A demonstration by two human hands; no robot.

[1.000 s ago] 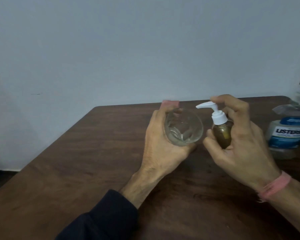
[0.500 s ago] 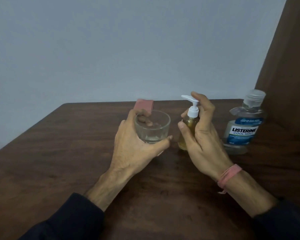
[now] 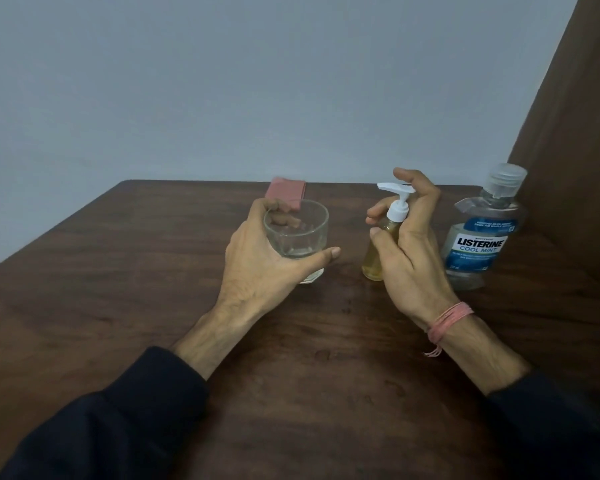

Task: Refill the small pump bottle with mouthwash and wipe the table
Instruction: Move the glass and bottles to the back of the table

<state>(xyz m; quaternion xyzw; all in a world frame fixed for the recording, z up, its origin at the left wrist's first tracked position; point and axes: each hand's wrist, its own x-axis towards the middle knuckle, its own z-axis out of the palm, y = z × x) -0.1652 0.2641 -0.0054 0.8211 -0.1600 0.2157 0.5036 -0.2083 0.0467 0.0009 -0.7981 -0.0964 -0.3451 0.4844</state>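
Observation:
A small amber pump bottle point(image 3: 373, 259) with a white pump head stands on the brown table point(image 3: 118, 289). My right hand point(image 3: 407, 258) wraps around it, index finger resting over the pump top. My left hand point(image 3: 257, 261) grips a clear drinking glass point(image 3: 297, 233) that stands upright on the table, left of the pump bottle, with a thin layer of liquid at its bottom. A Listerine mouthwash bottle point(image 3: 482, 237), capped and nearly drained, stands just right of my right hand. A folded pink cloth point(image 3: 284, 190) lies behind the glass near the table's far edge.
A pale wall runs behind the table. A dark brown panel point(image 3: 568, 150) rises at the right, close behind the mouthwash bottle. The table's left corner slopes away toward the lower left.
The glass has gone from tilted toward the pump nozzle to upright on the table. The pump bottle has come down onto the table. The view has shifted, bringing the mouthwash bottle fully into sight.

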